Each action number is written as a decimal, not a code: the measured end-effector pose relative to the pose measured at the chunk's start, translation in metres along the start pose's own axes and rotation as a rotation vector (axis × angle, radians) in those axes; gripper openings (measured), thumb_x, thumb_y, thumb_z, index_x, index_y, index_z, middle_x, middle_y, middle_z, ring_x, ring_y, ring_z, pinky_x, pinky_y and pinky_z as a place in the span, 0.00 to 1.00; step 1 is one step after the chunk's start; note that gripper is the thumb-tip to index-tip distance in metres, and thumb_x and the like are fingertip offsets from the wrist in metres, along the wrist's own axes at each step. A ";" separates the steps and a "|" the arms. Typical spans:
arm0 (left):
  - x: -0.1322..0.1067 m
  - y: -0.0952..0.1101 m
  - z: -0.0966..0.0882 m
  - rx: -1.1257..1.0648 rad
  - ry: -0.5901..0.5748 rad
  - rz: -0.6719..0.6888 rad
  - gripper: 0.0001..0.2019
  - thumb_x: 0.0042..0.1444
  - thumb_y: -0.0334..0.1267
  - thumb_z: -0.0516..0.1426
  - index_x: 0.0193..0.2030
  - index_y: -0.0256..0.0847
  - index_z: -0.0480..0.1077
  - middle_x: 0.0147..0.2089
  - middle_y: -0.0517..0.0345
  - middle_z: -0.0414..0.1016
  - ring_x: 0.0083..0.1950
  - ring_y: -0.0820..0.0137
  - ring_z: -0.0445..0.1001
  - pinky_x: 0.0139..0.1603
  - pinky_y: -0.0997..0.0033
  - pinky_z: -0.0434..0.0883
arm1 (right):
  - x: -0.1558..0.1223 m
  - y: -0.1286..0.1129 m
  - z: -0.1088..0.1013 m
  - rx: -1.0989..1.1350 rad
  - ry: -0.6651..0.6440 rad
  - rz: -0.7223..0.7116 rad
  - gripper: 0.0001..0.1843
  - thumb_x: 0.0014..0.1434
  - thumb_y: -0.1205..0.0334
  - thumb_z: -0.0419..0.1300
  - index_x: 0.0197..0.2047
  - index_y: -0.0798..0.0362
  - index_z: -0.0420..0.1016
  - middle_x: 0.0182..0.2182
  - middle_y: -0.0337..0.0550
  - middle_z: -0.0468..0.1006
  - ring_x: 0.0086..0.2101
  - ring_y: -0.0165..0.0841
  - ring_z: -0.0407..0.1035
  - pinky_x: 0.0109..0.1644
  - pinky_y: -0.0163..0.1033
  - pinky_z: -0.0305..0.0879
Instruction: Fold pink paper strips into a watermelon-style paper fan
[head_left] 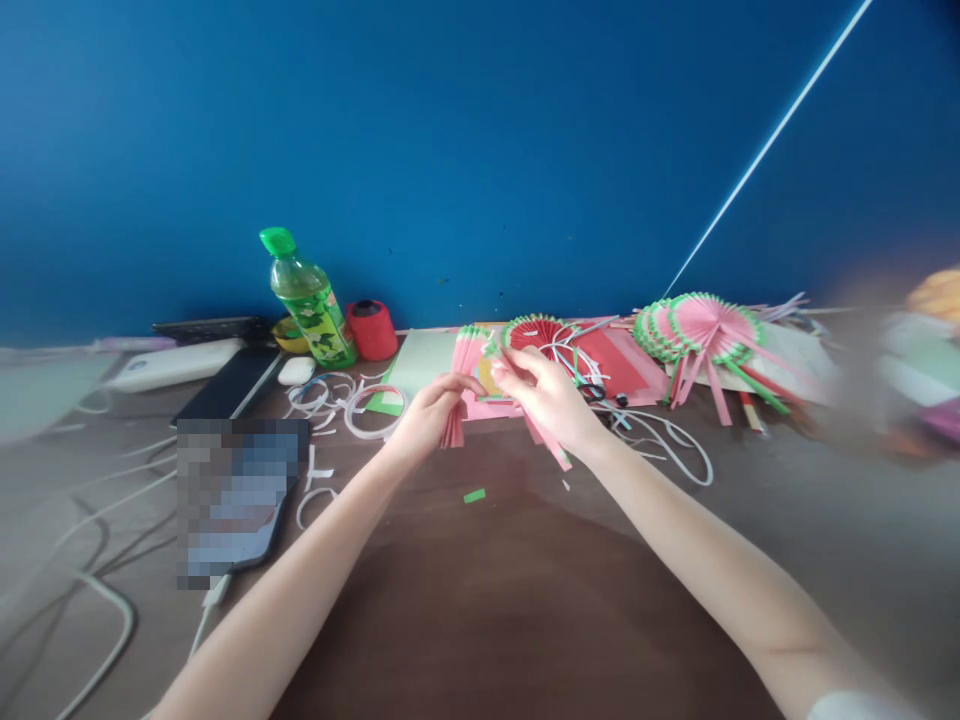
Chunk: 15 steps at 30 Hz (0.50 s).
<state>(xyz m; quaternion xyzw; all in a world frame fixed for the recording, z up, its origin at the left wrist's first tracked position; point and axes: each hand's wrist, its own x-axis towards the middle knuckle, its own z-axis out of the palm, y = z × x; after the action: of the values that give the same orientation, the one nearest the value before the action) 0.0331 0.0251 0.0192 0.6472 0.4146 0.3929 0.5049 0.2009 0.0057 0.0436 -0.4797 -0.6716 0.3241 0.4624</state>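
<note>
My left hand [429, 412] is closed around the lower end of a pleated pink paper strip [463, 372] with a green edge, held upright over the brown table. My right hand [546, 392] pinches the strip's upper end beside it, fingers curled, with more folded pink paper [551, 447] hanging below the palm. Just behind my hands lies a finished red and green paper fan [534, 330].
A green bottle [309, 298], a red spool [372, 329] and a white case [296, 370] stand at the back left. White paper strips [352, 402] and cables lie left. A phone [232, 500] lies near. Pink fans [705, 330] and scissors [596, 390] lie right.
</note>
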 end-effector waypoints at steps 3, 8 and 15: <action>-0.003 0.002 0.007 0.052 -0.017 -0.027 0.12 0.54 0.43 0.51 0.41 0.43 0.72 0.39 0.57 0.64 0.44 0.69 0.67 0.49 0.70 0.64 | -0.004 -0.002 0.004 -0.052 0.083 -0.041 0.16 0.54 0.61 0.58 0.46 0.52 0.72 0.30 0.39 0.65 0.30 0.30 0.62 0.40 0.42 0.63; -0.012 0.015 0.017 0.183 -0.128 -0.034 0.13 0.50 0.42 0.55 0.42 0.41 0.69 0.42 0.53 0.60 0.54 0.59 0.58 0.57 0.60 0.60 | -0.010 -0.006 0.013 -0.023 0.101 -0.037 0.16 0.49 0.67 0.60 0.43 0.49 0.70 0.25 0.34 0.62 0.27 0.29 0.60 0.37 0.39 0.62; -0.017 0.015 0.029 0.309 -0.177 0.088 0.17 0.47 0.39 0.59 0.46 0.40 0.66 0.46 0.53 0.58 0.53 0.58 0.57 0.56 0.54 0.61 | -0.012 -0.008 0.017 0.086 0.078 0.034 0.12 0.47 0.66 0.62 0.34 0.51 0.64 0.20 0.29 0.60 0.23 0.27 0.60 0.29 0.34 0.58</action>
<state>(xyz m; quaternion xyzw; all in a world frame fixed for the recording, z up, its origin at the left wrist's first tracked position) 0.0556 -0.0023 0.0270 0.7666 0.3954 0.2877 0.4162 0.1841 -0.0085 0.0406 -0.4829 -0.6304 0.3416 0.5027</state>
